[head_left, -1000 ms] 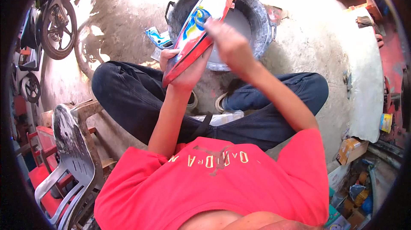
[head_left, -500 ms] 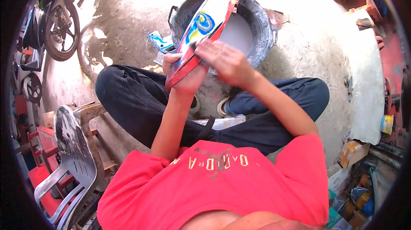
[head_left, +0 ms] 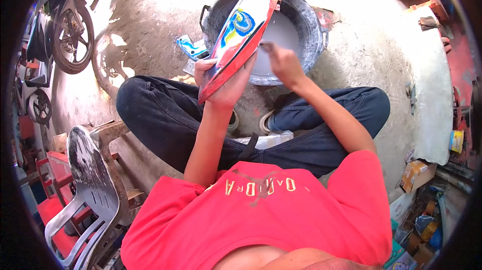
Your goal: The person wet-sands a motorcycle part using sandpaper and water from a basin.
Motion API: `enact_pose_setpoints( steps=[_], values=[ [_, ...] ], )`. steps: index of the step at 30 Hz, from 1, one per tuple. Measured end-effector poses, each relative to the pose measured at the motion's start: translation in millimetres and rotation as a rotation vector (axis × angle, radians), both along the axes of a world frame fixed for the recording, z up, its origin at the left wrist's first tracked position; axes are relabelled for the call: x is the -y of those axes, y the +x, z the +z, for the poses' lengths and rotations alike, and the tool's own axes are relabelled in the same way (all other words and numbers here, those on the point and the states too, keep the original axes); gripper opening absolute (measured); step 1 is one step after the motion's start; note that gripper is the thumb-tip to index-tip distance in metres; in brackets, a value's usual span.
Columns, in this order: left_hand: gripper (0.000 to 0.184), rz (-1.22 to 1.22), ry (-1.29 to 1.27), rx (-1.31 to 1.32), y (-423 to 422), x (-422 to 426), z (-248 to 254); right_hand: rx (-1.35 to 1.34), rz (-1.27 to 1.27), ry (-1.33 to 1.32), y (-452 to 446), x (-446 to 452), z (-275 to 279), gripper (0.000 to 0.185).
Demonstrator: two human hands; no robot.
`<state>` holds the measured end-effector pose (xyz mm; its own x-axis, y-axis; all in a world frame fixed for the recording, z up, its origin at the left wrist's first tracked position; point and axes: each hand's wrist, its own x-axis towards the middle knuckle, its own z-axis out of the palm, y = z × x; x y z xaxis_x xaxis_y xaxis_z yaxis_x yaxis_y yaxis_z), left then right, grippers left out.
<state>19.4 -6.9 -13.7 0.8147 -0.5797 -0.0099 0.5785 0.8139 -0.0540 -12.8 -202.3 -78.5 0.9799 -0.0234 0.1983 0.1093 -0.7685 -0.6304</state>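
A long, pointed panel (head_left: 244, 24), patterned in white, blue, yellow and red, slants up over a dark round tub (head_left: 311, 34) of cloudy liquid. Around the panel's lower end my left hand (head_left: 227, 85) is closed, its thumb on the near face and its palm beneath. Just right of the panel's red edge is my right hand (head_left: 285, 65), fingers curled round a small dark piece (head_left: 266, 45) that shows at the fingertips. The rest of that piece is hidden in the hand.
A smaller blue and white part (head_left: 191, 47) lies left of the tub. My bent legs flank the tub's near side. A worn plastic chair (head_left: 93, 169) stands at the left, below a motorcycle wheel (head_left: 73, 34). At the right are a pale slab (head_left: 432, 94) and a cardboard box (head_left: 417, 175).
My right hand has moved from across the panel's face to its right side, with the fingers more curled. My left hand still holds the panel; the whole view has shifted slightly.
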Motion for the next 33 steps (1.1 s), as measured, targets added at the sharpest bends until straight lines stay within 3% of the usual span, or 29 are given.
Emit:
enact_pose_setpoints(
  steps=[2,4,6,9,12,16,19,21,25,30,32,33],
  values=[
    [0.090,0.011,0.029,-0.010,1.0,-0.1,0.7,-0.157,-0.265,0.288,7.3,-0.5,50.8,0.027],
    [0.089,0.008,0.007,0.006,1.5,0.6,0.0,-0.013,-0.272,0.406,10.1,-4.4,66.0,0.032],
    [0.090,0.010,0.018,0.001,0.3,1.3,-5.9,0.433,-0.030,0.359,2.5,-19.3,53.6,0.037],
    [0.092,0.024,0.104,-0.004,0.1,-4.6,-17.7,0.537,0.330,-0.110,-21.6,-42.2,44.8,0.045],
    [0.091,0.026,0.146,0.028,-2.0,-11.2,-8.6,0.603,0.382,-0.271,-5.4,-18.4,41.4,0.051],
    [0.087,0.024,0.009,0.058,-2.4,2.4,-1.0,0.529,0.052,-0.162,28.2,11.9,22.8,0.046],
    [0.086,-0.047,-0.085,0.033,3.3,-13.1,-36.0,0.582,0.425,-0.195,-15.8,-30.4,50.4,0.045],
    [0.086,-0.028,-0.010,0.045,4.1,-13.3,-32.8,0.589,0.630,-0.239,-17.2,-29.1,51.0,0.043],
    [0.089,0.018,0.001,0.052,-0.7,0.0,-3.9,0.497,-0.006,-0.207,30.2,16.5,25.4,0.039],
    [0.092,0.043,0.093,0.055,-0.9,-7.9,-10.6,0.630,0.499,-0.310,-13.6,-23.6,52.5,0.041],
    [0.092,0.012,-0.001,0.020,-1.1,-9.5,-10.8,0.670,0.467,-0.309,-1.6,-13.2,44.8,0.042],
    [0.092,0.010,-0.013,0.007,-2.1,-5.9,-4.2,0.644,0.317,-0.251,11.0,-0.6,37.6,0.038]
  ],
)
